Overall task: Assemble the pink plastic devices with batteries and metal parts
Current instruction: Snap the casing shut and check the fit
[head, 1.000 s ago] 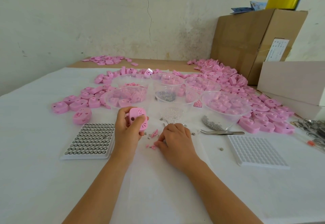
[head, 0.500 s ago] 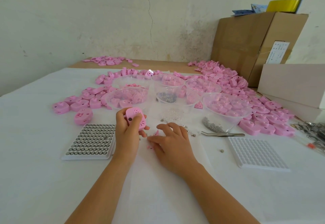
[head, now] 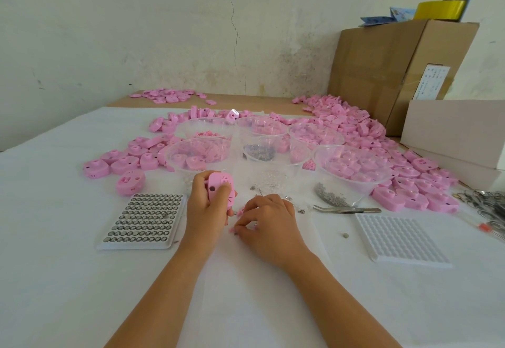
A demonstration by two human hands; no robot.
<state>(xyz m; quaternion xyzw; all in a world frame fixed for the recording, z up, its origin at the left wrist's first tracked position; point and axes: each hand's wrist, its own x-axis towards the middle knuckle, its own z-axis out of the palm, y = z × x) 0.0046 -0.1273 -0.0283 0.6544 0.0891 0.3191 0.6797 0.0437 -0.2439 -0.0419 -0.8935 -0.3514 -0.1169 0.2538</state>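
Dial centred on your two hands.

- White-covered table (head: 68, 279) fills most of the view.
- Cardboard box (head: 396, 74) stands at 2 o'clock, against the wall.
- Loose pink shells (head: 355, 129) lie in a broad band from 10 through 12 round to 3 o'clock.
- Clear bowls (head: 328, 175) cluster at 12 to 1 o'clock. Several hold pink parts and one holds grey metal bits (head: 258, 152).
- Battery tray (head: 144, 219) sits at 9 o'clock, just beside your left wrist, with its rows filled with cells.
- Empty white tray (head: 401, 238) sits at 3 o'clock, well apart from your hands.
- Your left hand (head: 205, 214) grips the pink device (head: 221, 188). The fingers wrap round its back and the thumb lies across its face. It is held upright above the sheet, at the dial's centre, just below the nearest bowl.
- Your right hand (head: 269, 224) is knuckles up with the fingers curled. Its fingertips pinch a small pink piece (head: 232, 229) right at the sheet — whether the piece is lifted, you cannot tell.
- Tweezers (head: 347, 209) lie at 3 o'clock, between your right hand and the empty tray.
- One loose cell (head: 346, 235) lies just below them.
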